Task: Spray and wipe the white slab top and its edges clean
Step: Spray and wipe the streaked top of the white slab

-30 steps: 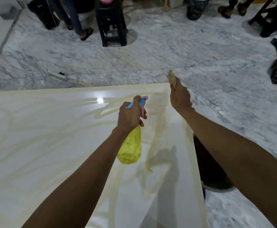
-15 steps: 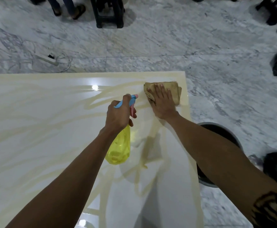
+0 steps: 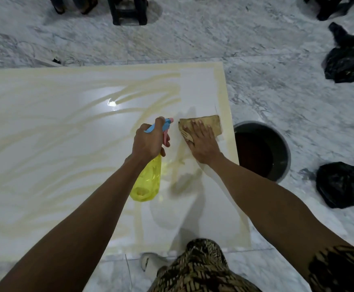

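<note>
A large white slab [image 3: 56,144] lies flat, filling the left and middle of the view, its long edges running left to right. Pale yellowish smear streaks cross its glossy top, and a band of the same tint follows its far and right edges.

The left hand [image 3: 148,142] holds a spray bottle [image 3: 147,182] above the slab, fingers curled tight around its neck. The bottle's long axis runs nearly toward the viewer: its translucent yellow body hangs down below the wrist, while its blue and pink nozzle points away, toward the far right corner of the slab. The nozzle sticks out just past the top of the grip.

Just beside it, the right hand [image 3: 203,144] lies flat with fingers straight, pressing a tan cloth [image 3: 210,125] onto the slab near the right edge. The cloth sticks out beyond the fingertips and toward the edge band; the palm covers its near part.

On the grey-veined marble floor [image 3: 277,85], a dark round bucket [image 3: 277,148] stands touching or just beside the slab's right edge, close to the right forearm. Three black bags [image 3: 340,184] lie farther right, well apart from the slab. At the far side, a dark stool [image 3: 129,9] and someone's sandalled feet [image 3: 75,5] are partly in view. The person's patterned brown garment [image 3: 203,268] shows at the bottom.
</note>
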### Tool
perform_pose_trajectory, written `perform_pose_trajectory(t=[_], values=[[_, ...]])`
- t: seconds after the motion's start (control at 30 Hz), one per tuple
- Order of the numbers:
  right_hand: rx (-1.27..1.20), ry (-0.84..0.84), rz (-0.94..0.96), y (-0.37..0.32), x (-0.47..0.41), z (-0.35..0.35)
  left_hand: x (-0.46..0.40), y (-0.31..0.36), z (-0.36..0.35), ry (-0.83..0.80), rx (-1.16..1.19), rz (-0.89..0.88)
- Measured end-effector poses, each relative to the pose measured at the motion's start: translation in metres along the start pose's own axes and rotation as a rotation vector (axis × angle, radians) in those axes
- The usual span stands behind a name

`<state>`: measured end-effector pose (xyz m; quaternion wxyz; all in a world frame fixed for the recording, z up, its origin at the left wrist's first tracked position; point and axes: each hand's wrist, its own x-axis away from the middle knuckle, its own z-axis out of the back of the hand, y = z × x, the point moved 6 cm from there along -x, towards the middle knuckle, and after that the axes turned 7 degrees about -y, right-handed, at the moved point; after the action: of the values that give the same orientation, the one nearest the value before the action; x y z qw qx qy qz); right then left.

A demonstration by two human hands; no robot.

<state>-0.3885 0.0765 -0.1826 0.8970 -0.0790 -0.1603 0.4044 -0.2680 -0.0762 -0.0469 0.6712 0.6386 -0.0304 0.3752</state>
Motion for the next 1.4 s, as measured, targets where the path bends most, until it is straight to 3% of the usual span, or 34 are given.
perform_pose_trajectory(t=[0.33, 0.43, 0.53, 0.67, 0.77, 0.83, 1.03, 1.17, 1.27, 1.4], values=[[-0.049, -0.116, -0.027, -0.088, 0.212, -0.055, 0.15, -0.089, -0.003, -0.084, 0.017, 0.002], [-0.139, -0.304, -0.111, -0.113, 0.251, -0.061, 0.18, -0.106, -0.002, -0.093, 0.023, 0.02], [-0.608, -0.362, -0.252, -0.133, 0.27, -0.023, 0.195, -0.108, 0.003, -0.102, 0.013, 0.01], [-1.216, -0.142, -0.458, -0.114, 0.256, 0.032, 0.193, -0.082, 0.016, -0.086, 0.012, -0.018], [-1.549, -0.034, -0.507, -0.091, 0.218, 0.054, 0.173, -0.05, 0.026, -0.06, 0.004, -0.056], [-1.631, -0.031, -0.482, -0.081, 0.183, 0.069, 0.156, -0.029, 0.033, -0.048, -0.005, -0.078], [-1.133, 0.029, -0.474, -0.035, 0.043, 0.121, 0.085, 0.03, 0.049, -0.02, 0.025, -0.104], [-0.75, 0.162, -0.196, -0.009, -0.07, 0.161, 0.024, 0.062, 0.065, 0.019, 0.067, -0.114], [-0.524, 0.21, -0.124, 0.01, -0.149, 0.166, -0.018, 0.076, 0.071, 0.028, 0.063, -0.15], [-0.023, -0.071, -0.065, -0.003, -0.226, 0.113, -0.058, 0.075, 0.077, 0.054, 0.049, -0.149]])
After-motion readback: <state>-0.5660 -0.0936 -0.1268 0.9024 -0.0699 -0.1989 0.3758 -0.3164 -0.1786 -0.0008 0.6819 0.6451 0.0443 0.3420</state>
